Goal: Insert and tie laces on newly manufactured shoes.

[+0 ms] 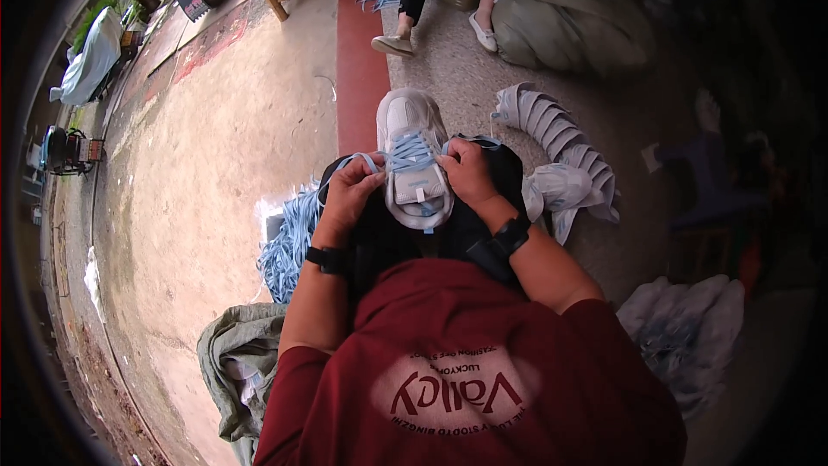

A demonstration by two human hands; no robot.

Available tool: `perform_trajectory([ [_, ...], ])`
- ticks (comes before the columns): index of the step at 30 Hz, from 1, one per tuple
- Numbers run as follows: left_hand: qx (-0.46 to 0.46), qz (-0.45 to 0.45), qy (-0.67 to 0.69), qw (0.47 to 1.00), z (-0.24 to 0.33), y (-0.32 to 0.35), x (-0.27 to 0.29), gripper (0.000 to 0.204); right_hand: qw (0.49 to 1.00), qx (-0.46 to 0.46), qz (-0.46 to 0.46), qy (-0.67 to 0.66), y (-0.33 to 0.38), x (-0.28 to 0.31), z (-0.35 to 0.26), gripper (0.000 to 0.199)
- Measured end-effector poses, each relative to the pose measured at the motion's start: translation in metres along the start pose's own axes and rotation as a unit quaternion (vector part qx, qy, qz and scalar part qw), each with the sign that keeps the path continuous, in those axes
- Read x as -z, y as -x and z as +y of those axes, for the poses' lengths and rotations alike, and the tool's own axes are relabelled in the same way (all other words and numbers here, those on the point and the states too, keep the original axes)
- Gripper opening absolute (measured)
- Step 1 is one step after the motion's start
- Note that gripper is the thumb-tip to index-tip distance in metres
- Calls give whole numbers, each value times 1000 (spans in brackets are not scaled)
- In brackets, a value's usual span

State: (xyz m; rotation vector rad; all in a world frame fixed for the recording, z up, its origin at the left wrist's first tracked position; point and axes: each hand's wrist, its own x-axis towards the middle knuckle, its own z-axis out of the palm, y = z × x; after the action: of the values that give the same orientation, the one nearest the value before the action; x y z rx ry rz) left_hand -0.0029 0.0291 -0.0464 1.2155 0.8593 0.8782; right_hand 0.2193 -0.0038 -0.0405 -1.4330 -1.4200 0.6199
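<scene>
Sunlit concrete ground [241, 121] and a red stripe [360, 60] stretch beyond a seated person's dark-trousered lap [371, 229], where a pale gray sneaker [417, 179] sits between two hands. Its toe points away from the body, heel toward it, the long axis nearly straight ahead, toe slightly left. Left hand [352, 185] and right hand [468, 174] each have fingers pinched on light-blue lace [410, 151].
</scene>
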Motion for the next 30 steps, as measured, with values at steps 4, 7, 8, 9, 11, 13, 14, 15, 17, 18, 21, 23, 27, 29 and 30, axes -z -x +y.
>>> perform_trajectory([
  [4,-19,20,9,1000,6,4,-6,10,997,-52,18,-50,2,-1,3,20],
  [7,2,57,-13,998,20,13,-19,11,999,-16,36,-23,8,-3,-2,18],
  [8,7,27,-7,1000,24,17,-23,12,999,-17,34,-25,10,-1,-5,18],
  [9,11,-2,-2,1000,26,20,-28,13,996,50,27,72,11,2,-8,16],
  [11,-12,-27,-104,994,41,23,-45,14,979,119,17,165,17,6,-19,14],
  [13,-65,-24,-226,972,30,16,-50,15,980,101,-17,173,24,8,-30,11],
  [14,-51,-24,-273,960,35,12,-60,13,979,100,-13,175,24,8,-24,11],
  [15,-52,-24,-274,960,34,8,-65,13,987,85,3,134,23,4,-15,9],
  [17,-200,19,-417,886,28,-1,-75,9,993,70,18,92,23,-1,-4,7],
  [18,-178,15,-414,893,29,-2,-80,7,998,46,29,38,24,-2,-1,7],
  [21,-201,30,-504,840,19,-9,-86,8,999,21,37,-21,24,-5,4,8],
  [23,-219,29,-518,826,16,-11,-89,10,999,20,35,-23,23,-5,6,9],
  [27,-200,25,-580,789,27,-9,-90,8,998,23,46,-19,23,-6,5,6],
  [29,-195,24,-594,780,37,-2,-83,8,999,17,40,-12,22,-3,-1,5],
  [30,-178,26,-581,793,42,6,-75,8,999,-44,12,-13,22,2,-10,5],
])
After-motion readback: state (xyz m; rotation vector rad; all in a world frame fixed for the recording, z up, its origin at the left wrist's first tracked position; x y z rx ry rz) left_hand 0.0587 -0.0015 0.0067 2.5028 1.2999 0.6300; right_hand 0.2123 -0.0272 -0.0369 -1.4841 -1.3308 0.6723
